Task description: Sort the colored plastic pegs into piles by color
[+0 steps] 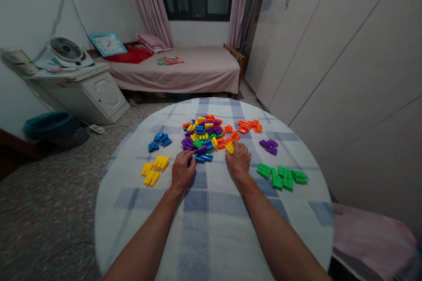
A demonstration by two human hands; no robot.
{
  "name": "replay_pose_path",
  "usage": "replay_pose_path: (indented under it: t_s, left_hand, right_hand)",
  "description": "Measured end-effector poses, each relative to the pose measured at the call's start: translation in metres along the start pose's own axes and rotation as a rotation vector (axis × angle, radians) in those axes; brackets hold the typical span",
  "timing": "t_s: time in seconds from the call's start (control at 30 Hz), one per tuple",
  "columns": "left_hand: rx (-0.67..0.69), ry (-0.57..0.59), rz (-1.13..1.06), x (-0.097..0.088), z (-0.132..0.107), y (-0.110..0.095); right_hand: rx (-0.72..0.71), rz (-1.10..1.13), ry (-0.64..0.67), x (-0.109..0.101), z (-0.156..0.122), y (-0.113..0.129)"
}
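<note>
A mixed pile of small plastic building pieces (206,128) in purple, yellow, blue, orange and green lies on the round table. My left hand (183,170) is at the pile's near left edge, thumb and fingers closed around what looks like a purple piece (190,160), mostly hidden. Beside it lie blue pieces (204,158). My right hand (239,159) pinches a yellow piece (230,147) at the pile's right side, close to loose orange pieces (221,143).
Around the pile are single-colour groups: blue (160,141), yellow (154,170), orange (249,126), purple (269,146) and green (282,177). A checked cloth (224,237) covers the table. Beyond stand a bed (198,74), a white cabinet (102,92) and a wardrobe (323,52).
</note>
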State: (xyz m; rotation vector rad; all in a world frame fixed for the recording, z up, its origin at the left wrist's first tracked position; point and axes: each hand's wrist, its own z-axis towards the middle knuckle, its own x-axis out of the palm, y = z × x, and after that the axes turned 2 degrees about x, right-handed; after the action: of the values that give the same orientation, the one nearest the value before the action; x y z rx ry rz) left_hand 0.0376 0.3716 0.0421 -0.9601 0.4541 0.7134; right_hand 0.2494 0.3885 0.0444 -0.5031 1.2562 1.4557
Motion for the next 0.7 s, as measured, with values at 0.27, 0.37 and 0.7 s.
replay_pose_path:
  t_s: [0.27,0.37,0.7]
  left_hand:
    - [-0.016,-0.016,-0.033,0.001,0.0,-0.003]
    - [0.02,-0.082,-0.031,-0.003,0.001,-0.008]
    - [-0.016,0.011,-0.293,-0.002,-0.004,-0.023]
  right_hand:
    - [-0.091,0.148,-0.053,0.005,0.006,-0.003]
    - [-0.305,0.352,-0.055,0.002,0.0,0.009]
    - [-0.743,0.628,0.162,0.0,-0.028,0.043]
